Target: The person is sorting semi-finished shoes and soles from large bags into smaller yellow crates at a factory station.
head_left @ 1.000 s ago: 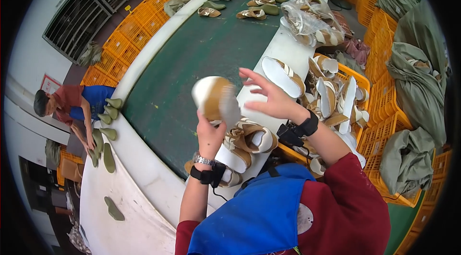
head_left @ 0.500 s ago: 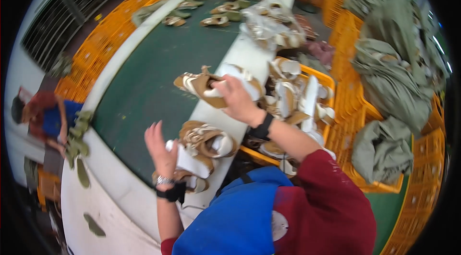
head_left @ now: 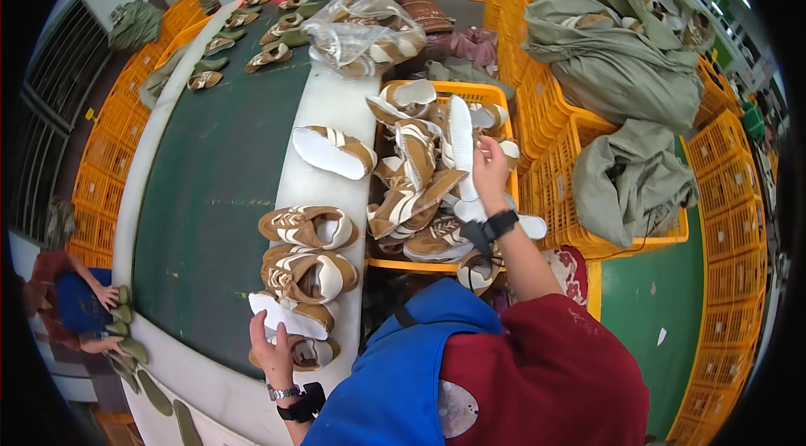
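Note:
My right hand (head_left: 491,170) reaches into a yellow crate (head_left: 504,95) of brown-and-white sneakers. Its fingers are closed at the edge of an upturned sneaker with a white sole (head_left: 460,139). My left hand (head_left: 274,355), fingers apart, is at the near end of the white ledge, by a sneaker lying sole outward (head_left: 294,317); whether it touches that sole I cannot tell. Beside it in a row sit a laced sneaker (head_left: 309,275), another upright sneaker (head_left: 308,227) and a partly hidden one (head_left: 312,352). Farther up the ledge a sneaker (head_left: 334,152) lies on its side.
A green conveyor belt (head_left: 218,194) carries sneakers and green insoles at its far end. On the ledge stands a clear bag of sneakers (head_left: 363,30). Stacked yellow crates (head_left: 546,186) and grey-green sacks (head_left: 613,60) fill the right. A co-worker (head_left: 63,299) handles green insoles at left.
The sneaker from my right hand now stands in the row on the ledge. That hand has moved right into the crate. My left hand has lowered toward the near sneakers; the view has shifted right.

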The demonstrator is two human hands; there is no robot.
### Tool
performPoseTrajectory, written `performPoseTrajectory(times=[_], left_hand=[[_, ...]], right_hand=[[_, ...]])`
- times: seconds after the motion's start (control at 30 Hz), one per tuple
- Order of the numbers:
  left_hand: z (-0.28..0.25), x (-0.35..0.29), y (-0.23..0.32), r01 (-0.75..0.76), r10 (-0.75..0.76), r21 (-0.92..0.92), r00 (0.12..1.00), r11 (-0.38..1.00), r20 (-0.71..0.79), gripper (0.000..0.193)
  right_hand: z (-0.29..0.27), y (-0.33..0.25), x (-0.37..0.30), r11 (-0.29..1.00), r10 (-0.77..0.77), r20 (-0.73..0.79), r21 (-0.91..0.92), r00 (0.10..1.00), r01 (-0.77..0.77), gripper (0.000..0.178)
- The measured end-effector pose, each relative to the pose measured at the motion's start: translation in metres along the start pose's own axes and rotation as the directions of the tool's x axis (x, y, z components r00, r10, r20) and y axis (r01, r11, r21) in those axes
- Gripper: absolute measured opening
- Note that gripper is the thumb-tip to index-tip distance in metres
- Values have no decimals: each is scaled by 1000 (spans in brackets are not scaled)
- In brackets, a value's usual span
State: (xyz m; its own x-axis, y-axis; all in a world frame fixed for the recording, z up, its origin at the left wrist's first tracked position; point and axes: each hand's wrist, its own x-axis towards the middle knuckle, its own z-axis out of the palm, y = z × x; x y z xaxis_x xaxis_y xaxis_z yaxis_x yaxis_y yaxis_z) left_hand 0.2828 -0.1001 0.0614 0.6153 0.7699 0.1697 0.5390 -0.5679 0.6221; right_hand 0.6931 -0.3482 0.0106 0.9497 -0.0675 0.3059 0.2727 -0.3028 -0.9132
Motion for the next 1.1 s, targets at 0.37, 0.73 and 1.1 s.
performPoseTrajectory(times=[0.37, 0.73, 1.1], left_hand=[[37, 29, 136, -411, 464, -266, 867, 872, 181, 31], [84, 38, 163, -431, 534, -316, 678, 845, 504, 50], [58, 78, 134, 382, 162, -888, 889, 258, 429, 53]], right_hand=[[-2, 66, -8, 793, 460, 617, 38, 639, -608, 74], [-62, -43, -3, 992, -79, 4, 100, 997, 78, 54], [-97, -43, -102, 961, -157, 552, -104, 819, 255, 20]])
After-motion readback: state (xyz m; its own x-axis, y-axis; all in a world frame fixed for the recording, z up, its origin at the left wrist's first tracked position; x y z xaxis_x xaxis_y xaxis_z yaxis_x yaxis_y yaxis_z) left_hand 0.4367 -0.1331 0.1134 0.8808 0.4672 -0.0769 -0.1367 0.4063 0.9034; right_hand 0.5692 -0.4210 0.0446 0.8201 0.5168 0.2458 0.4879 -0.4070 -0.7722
